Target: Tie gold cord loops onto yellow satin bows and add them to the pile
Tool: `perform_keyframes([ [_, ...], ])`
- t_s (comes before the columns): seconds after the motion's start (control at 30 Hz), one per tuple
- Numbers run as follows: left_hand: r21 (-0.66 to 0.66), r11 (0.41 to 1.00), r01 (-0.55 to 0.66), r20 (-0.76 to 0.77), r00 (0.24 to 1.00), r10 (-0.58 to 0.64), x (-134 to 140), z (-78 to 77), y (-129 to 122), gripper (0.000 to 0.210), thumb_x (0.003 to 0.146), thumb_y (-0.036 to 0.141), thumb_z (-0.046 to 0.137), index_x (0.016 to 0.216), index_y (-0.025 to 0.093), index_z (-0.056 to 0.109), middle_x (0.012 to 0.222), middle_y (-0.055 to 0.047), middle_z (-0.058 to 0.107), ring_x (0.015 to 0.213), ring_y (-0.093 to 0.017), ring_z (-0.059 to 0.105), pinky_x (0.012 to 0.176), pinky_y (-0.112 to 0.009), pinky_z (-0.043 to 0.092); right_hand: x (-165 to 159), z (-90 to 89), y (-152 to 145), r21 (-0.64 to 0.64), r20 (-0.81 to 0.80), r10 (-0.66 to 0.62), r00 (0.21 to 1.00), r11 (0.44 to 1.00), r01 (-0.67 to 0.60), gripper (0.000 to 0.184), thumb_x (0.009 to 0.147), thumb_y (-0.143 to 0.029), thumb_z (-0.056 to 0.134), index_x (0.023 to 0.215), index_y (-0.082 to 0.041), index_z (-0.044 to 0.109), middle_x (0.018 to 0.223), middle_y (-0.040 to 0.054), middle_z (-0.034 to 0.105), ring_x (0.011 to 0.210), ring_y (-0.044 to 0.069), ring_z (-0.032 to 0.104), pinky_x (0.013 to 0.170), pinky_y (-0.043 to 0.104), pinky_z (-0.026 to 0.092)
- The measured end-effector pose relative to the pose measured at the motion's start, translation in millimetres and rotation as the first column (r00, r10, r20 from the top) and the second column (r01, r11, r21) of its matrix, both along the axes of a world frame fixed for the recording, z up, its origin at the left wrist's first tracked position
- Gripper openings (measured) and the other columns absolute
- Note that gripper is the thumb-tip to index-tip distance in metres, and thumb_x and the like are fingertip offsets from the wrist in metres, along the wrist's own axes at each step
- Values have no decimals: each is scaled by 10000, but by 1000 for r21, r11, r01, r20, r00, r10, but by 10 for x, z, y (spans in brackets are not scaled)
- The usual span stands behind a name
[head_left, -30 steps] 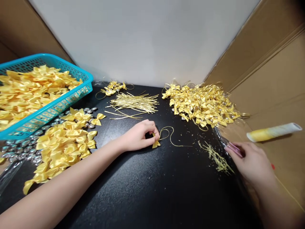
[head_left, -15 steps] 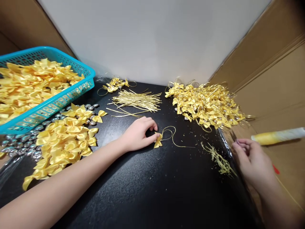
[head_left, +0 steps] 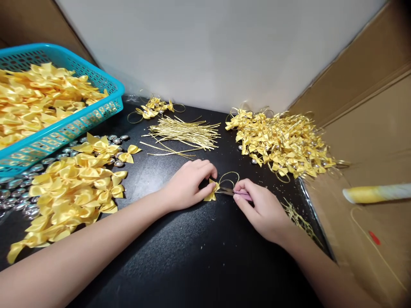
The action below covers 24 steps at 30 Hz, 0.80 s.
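Observation:
My left hand [head_left: 192, 183] rests on the black table, thumb and fingers closed on a yellow satin bow [head_left: 211, 197]. A loop of thin gold cord [head_left: 230, 173] sticks out from the bow's right side. My right hand [head_left: 260, 206] is closed on a pair of small scissors [head_left: 245, 196] with a pinkish-purple handle. Its metal blades point left and reach the cord close beside the bow. Whether the blades are parted I cannot make out. Cut gold cord lengths [head_left: 184, 133] lie in a bundle beyond my left hand.
On the left stands a turquoise basket [head_left: 117, 92] full of yellow bows. Before it lie loose bows [head_left: 80, 188] and silvery beads [head_left: 19, 192]. Finished-looking looped bows [head_left: 282, 143] are heaped at the back right, near cord scraps [head_left: 300, 220]. A yellow-white roll [head_left: 375, 193] lies on the cardboard.
My right hand has come left from beyond the table's right edge, bringing the scissors to the bow. The long cord tail right of the bow no longer shows. My left hand keeps its grip.

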<state>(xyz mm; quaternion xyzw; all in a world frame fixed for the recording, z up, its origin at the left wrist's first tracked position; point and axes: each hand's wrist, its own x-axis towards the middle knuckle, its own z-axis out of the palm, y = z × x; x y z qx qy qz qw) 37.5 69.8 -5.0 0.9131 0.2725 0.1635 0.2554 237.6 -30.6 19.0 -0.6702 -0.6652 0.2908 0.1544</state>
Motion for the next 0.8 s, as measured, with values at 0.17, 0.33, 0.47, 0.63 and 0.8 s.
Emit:
perform_keyframes([
  [0.17, -33, 993, 111, 41, 993, -109, -14, -5, 3, 152, 892, 141, 439, 876, 199, 579, 887, -18, 599, 832, -168, 555, 744, -305, 357, -36, -47, -32, 23, 41, -39, 998, 999, 38, 62, 859, -273, 494, 856, -239, 546, 782, -12, 692, 786, 185, 695, 694, 296, 479],
  [0.33, -56, 990, 126, 7, 992, -126, -15, -4, 10, 178, 910, 163, 441, 893, 200, 615, 885, -17, 636, 840, -171, 562, 753, -310, 337, -68, -78, -36, 75, 96, -16, 995, 997, 9, 79, 868, -278, 491, 887, -230, 550, 821, 2, 702, 787, 179, 697, 683, 276, 473],
  [0.47, -58, 992, 116, 18, 993, -115, -7, -7, 5, 172, 913, 165, 450, 901, 195, 619, 885, -16, 649, 829, -169, 566, 750, -310, 334, -53, -87, -51, 97, 106, -2, 994, 995, -9, 112, 896, -294, 471, 912, -228, 560, 847, 14, 713, 801, 181, 702, 688, 276, 482],
  [0.63, -73, 992, 106, 28, 994, -104, -13, -1, 4, 161, 917, 184, 454, 908, 189, 614, 886, -17, 662, 829, -171, 569, 762, -313, 346, -28, -74, -54, 75, 83, 11, 997, 997, -17, 132, 918, -299, 447, 903, -233, 560, 840, 7, 715, 802, 177, 705, 702, 280, 495],
  [0.8, -86, 989, 117, 54, 992, -112, -25, -2, 19, 86, 863, 213, 534, 875, 170, 608, 810, -7, 653, 774, -162, 564, 762, -308, 367, -29, -81, -67, 79, 58, 16, 998, 997, -20, 109, 908, -287, 463, 890, -232, 555, 831, 3, 711, 789, 172, 704, 706, 278, 501],
])
